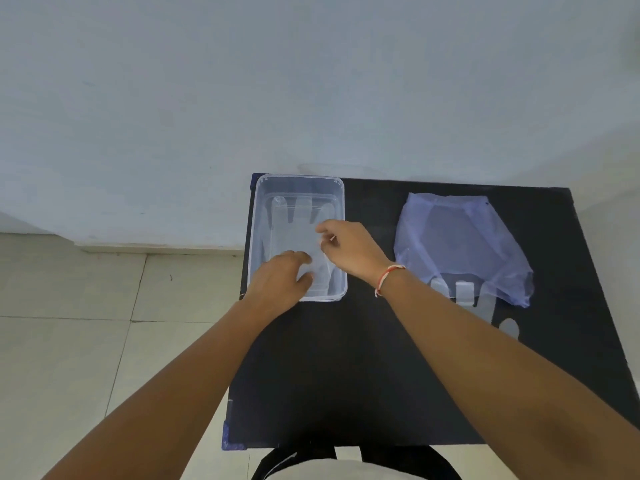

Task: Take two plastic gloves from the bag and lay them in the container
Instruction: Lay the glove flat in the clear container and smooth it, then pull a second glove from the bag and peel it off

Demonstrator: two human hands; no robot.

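**Plastic gloves: both hands in the container**

Head view. A clear plastic glove (pixel 298 223) lies flat inside the clear container (pixel 341 202), fingers pointing to the far wall. Whether it is one glove or two stacked, cannot tell, the film is too see-through. The container sits at the far left corner of the black table (pixel 346 368), just beside the wall.

Left hand (pixel 280 282) reaches over the container's near rim, palm down, fingers loosely spread and pressed on the cuff end of the glove. Not gripping, just flat on it.

Right hand (pixel 349 247) is over the right half of the container, thumb and forefinger pinched narrow at the glove's edge; looks like it holds the film, but the film is too faint to be sure. Red and white thread band (pixel 388 277) on that wrist.

Bluish plastic bag (pixel 460 244) lies flat on the right of the table, well apart from the container. More clear gloves (pixel 464 296) stick out of its near opening, fingertips toward the person, partly hidden by the right forearm.

Tiled floor (pixel 69 306) to the left of the table.
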